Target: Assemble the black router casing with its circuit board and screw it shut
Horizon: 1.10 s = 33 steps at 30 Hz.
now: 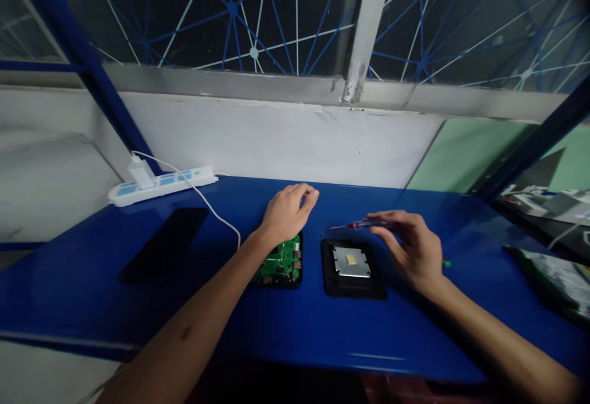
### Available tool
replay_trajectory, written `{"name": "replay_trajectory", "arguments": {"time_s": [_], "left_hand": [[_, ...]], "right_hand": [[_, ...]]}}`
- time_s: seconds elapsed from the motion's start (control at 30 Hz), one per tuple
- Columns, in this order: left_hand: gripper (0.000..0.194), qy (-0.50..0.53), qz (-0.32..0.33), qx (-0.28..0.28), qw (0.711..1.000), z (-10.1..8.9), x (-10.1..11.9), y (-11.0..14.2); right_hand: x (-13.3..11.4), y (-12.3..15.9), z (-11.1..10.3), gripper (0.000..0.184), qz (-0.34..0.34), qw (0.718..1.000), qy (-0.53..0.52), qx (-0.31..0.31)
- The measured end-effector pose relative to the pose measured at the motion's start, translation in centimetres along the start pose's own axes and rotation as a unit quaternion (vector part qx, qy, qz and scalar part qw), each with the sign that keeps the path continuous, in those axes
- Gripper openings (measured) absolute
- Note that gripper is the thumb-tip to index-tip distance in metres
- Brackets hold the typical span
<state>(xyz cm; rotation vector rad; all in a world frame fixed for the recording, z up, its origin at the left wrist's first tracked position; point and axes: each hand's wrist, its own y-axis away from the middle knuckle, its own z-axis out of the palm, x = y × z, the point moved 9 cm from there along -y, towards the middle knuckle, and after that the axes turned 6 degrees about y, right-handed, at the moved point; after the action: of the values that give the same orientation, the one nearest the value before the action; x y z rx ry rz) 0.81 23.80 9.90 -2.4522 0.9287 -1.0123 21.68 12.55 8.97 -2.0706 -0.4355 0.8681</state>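
Presently, right of the lid (354, 285), the right hand (412, 247) pinches a screwdriver (362, 224); left of the lid, the left hand (286, 212) curls, whether pinching I cannot tell.

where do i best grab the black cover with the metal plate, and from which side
Probably by the outer rim of the black cover, along its near edge, coming from the person's side: it lies flat, with the metal plate and yellowish pad in its middle, while the right hand holds the screwdriver near its far right corner.

Blue table (286, 324) bears power strip (179, 179); cased board (284, 262); black cover (354, 285)
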Motion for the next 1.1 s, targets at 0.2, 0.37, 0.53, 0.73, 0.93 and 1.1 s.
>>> {"name": "replay_trajectory", "arguments": {"time_s": [0.2,0.37,0.53,0.73,0.93,1.1], "left_hand": [[0.028,-0.038,0.023,-0.027,0.999,1.1,0.6,0.3],[0.032,-0.08,0.038,-0.055,0.995,1.6,1.4,0.5],[0.039,-0.079,0.043,-0.078,0.993,2.0,1.5,0.7],[0.037,-0.083,0.041,-0.122,0.988,2.7,1.7,1.0],[0.037,-0.093,0.043,-0.119,0.988,2.7,1.8,0.9],[0.037,-0.091,0.047,-0.118,0.988,3.0,1.7,1.1]], "right_hand": [[-0.9,0.2,2.0,0.019,-0.036,0.997,0.052,-0.048],[-0.7,0.5,2.7,0.018,-0.038,0.996,0.057,-0.064],[0.9,0.8,2.2,0.021,0.01,0.997,0.063,-0.048],[2.5,1.0,1.9,0.023,0.088,0.995,0.018,-0.04],[2.7,1.1,2.0,0.025,0.104,0.994,-0.004,-0.038],[2.8,1.1,2.3,0.026,0.111,0.993,-0.022,-0.044]]}}
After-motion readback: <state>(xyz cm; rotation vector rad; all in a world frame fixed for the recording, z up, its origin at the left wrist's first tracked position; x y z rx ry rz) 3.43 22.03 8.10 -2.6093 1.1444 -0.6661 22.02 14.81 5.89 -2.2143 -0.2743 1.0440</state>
